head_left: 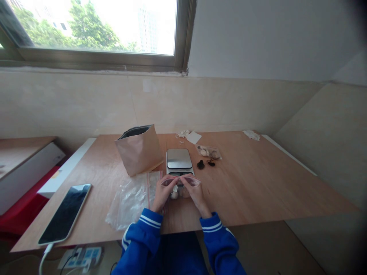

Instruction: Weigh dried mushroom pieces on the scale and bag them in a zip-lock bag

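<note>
Both my hands pinch the top edge of a small clear zip bag at the table's near edge. My left hand grips its left side and my right hand its right side, with the thumbs close together at the middle. Pale pieces show inside the bag; I cannot make out their kind. Just beyond the hands sits a kitchen scale with a bare metal plate, its display partly hidden by my fingers. Beside my left hand lie larger clear zip bags, flat on the table.
An open brown paper pouch stands left of the scale. To the right are dark dried pieces and a filled clear bag. White scraps and a white paper lie behind. A phone with a cable is at the left.
</note>
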`<state>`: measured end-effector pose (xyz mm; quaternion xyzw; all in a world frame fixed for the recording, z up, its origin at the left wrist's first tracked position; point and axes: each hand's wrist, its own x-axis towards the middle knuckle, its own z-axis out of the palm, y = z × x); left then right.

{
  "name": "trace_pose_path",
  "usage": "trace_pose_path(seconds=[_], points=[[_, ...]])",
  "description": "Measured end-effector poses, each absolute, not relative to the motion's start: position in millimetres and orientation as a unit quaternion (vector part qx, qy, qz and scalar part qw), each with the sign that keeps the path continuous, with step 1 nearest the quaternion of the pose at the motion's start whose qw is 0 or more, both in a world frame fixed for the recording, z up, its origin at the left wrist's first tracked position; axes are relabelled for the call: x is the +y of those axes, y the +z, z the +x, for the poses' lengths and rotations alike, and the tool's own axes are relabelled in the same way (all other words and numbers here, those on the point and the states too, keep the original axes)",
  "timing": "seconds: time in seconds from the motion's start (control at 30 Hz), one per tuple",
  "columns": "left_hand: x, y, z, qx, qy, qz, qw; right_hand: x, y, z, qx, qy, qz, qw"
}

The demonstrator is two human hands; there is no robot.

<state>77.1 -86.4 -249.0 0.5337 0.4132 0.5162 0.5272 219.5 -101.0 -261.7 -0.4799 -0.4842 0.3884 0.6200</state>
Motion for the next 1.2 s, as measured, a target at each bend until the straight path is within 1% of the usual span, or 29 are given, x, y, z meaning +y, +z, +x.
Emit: trace_pose_path(seconds=[0.13,0.4,0.53,0.73,0.93,1.1,1.2], points=[[-83.9,-252.8,76.7,0.411,0.518,0.519,0.541,-98.7,-263.5,222.1,-0.426,0.382,-0.506,0.646],[-82.9,-259.5,74.9,0.441,0.551,0.492,0.510,-97.9,-272.5,222.8,-0.401,0.388,-0.515,0.651],[-81.9,-254.0,76.1,0.428,0.550,0.480,0.532,-97.1,-280.6,227.2,-0.389,0.392,-0.523,0.649],[-81.8,-253.8,73.0,0.440,0.543,0.438,0.566,-100.4,-283.4,238.1,-0.375,0.333,-0.580,0.642],[-82.8,-253.9,71.0,0.445,0.536,0.426,0.578,-102.6,-283.7,238.8,-0.378,0.303,-0.602,0.635],[-83.6,-252.8,71.0,0.464,0.519,0.434,0.571,-102.4,-278.5,236.5,-0.344,0.303,-0.591,0.664],[-81.6,-256.8,71.2,0.460,0.538,0.431,0.559,-91.5,-259.5,254.0,-0.283,0.324,-0.574,0.697]])
